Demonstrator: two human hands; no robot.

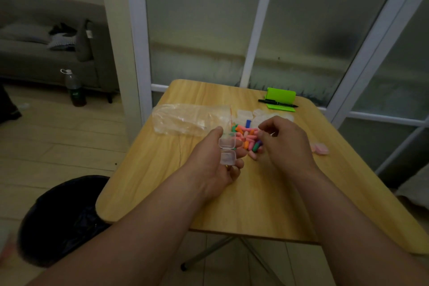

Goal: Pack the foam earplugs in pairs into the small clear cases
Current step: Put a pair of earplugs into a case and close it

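Earplugs [247, 137] lie on the table [255, 204], right of the bag [185, 121].

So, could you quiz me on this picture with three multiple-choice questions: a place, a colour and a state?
1. Where does the black pen lie?
A. On the floor
B. Across the phone stand
C. Inside the plastic bag

2. What colour is that stand?
A. Green
B. Red
C. White

3. The clear case in the left hand is:
A. Open
B. Snapped shut
C. Lying on the table

Answers: 1 B, the pen rests across the stand's base. 2 A, it is bright green. 3 A, its two hinged halves are spread apart.
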